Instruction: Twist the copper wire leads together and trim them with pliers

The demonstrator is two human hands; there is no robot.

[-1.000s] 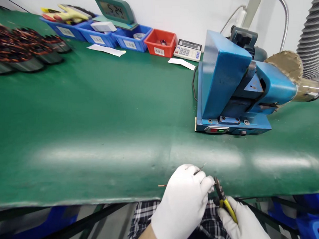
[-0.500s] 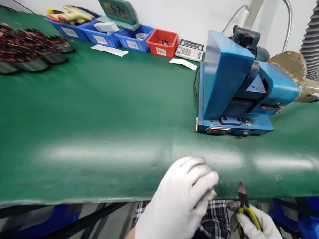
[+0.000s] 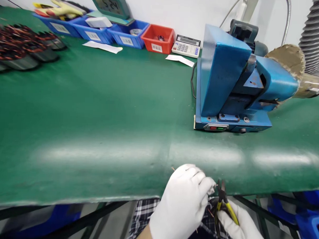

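Both hands wear white gloves at the near edge of the green table (image 3: 96, 131). My left hand (image 3: 181, 204) is curled around a small part with thin copper wire ends; the part itself is mostly hidden by the fingers. My right hand (image 3: 242, 227) grips yellow-handled cutting pliers (image 3: 223, 202), whose dark jaws point up right beside my left fingertips. A thin wire tip (image 3: 172, 168) sticks out at the top of my left hand.
A blue bench machine (image 3: 228, 87) stands at the right with a grey ribbed hose (image 3: 314, 34). Along the back sit blue bins (image 3: 99, 30), a red bin (image 3: 157, 38), a calculator (image 3: 186, 46) and a green clock (image 3: 111, 6). Wound coils (image 3: 18, 48) lie far left.
My right hand brought the pliers back left, up against my left fingertips, after having pulled away to the right. My left hand lowered slightly.
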